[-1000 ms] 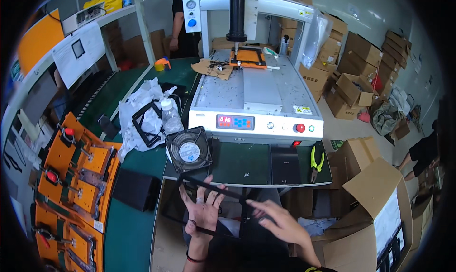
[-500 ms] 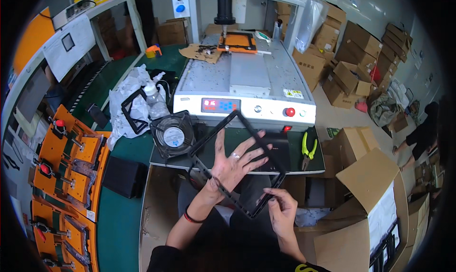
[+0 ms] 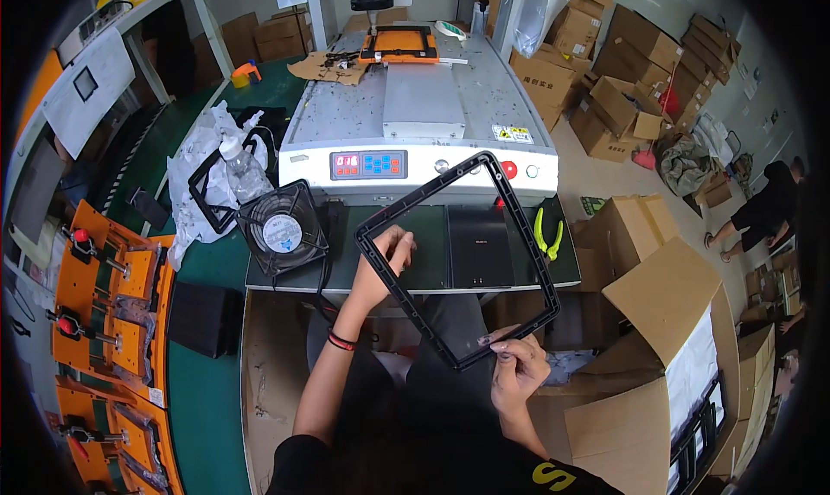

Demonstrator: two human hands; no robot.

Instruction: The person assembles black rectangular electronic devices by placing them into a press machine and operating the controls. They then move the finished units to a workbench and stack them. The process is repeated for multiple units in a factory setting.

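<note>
Centre of the frame, I see a black square frame [image 3: 456,261] held up above the green bench [image 3: 216,270], tilted like a diamond. My left hand [image 3: 386,266] grasps its left corner, fingers curled around the bar. My right hand [image 3: 516,370] pinches the lower edge between thumb and fingertips.

Behind it, in the upper middle, sits a grey machine [image 3: 424,106] with a blue rectangular keypad panel [image 3: 369,165], a red round button [image 3: 508,170] and a small yellow-and-white warning sticker [image 3: 513,134] on its right top. An orange fixture [image 3: 398,44] rests at the far end. Left of centre stands a black square fan [image 3: 281,229] with a round white label, and beside it a clear bottle [image 3: 243,168] on crumpled plastic. Brown cardboard boxes [image 3: 622,89] pile in the upper right; an open carton [image 3: 674,339] with a white sheet on its flap fills the lower right. Orange jigs [image 3: 108,305] line the left edge.
</note>
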